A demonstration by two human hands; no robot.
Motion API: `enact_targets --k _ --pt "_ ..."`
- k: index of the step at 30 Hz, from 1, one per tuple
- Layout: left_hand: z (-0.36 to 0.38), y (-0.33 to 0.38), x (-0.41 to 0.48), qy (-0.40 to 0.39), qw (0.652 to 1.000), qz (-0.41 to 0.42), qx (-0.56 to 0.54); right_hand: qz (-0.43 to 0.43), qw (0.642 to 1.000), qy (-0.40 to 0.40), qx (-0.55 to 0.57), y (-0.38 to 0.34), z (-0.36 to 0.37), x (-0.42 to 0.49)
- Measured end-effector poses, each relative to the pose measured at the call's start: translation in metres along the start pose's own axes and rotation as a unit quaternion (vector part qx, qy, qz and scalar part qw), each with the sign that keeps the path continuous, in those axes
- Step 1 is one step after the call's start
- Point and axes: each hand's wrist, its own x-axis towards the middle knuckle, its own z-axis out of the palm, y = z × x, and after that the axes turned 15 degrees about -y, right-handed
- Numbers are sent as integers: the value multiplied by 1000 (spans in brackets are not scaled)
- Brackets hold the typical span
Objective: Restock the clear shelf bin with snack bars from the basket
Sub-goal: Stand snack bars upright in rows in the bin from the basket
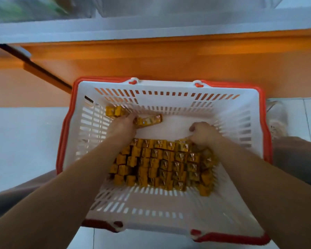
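A white slotted basket [169,209] with red rim and handles sits on the floor below me. Its near half holds several yellow-orange snack bars [167,164] standing on end in tight rows. My left hand [123,124] reaches to the far left of the basket and grips a loose bar [150,120] lying flat; another loose bar [114,110] lies in the far left corner. My right hand [204,133] has its fingers curled over the far edge of the packed rows, on the top of some bars. The clear shelf bin is blurred at the top of the frame, hard to make out.
An orange shelf base [151,60] runs across just beyond the basket, with a pale shelf ledge [133,27] above it. The light tiled floor [22,137] lies on both sides. My knees [298,159] flank the basket.
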Motion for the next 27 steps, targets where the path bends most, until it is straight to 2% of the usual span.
enact_targets --k 4,7,12,16,19,21,24,27 --pt "3 -2 -1 -9 994 38 -100 3 998 -42 -46 -2 -4 0" --pt "4 8 4 -20 990 37 -131 21 992 -77 -97 -6 -4 -1" --pt "11 26 16 -78 980 33 -180 -14 991 -125 -39 -4 -2 -7" --pt "16 30 22 -118 979 38 -161 -8 985 -149 86 -4 -1 -14" --pt "18 28 27 -144 977 36 -156 -16 977 -181 113 -3 2 -15" --pt "17 29 28 -170 973 40 -152 10 951 -193 242 -3 7 -16" --pt "15 32 30 -195 971 55 -125 1 929 -186 319 -4 15 -16" --pt "14 41 33 -209 966 79 -126 22 902 -142 407 -7 20 -14"
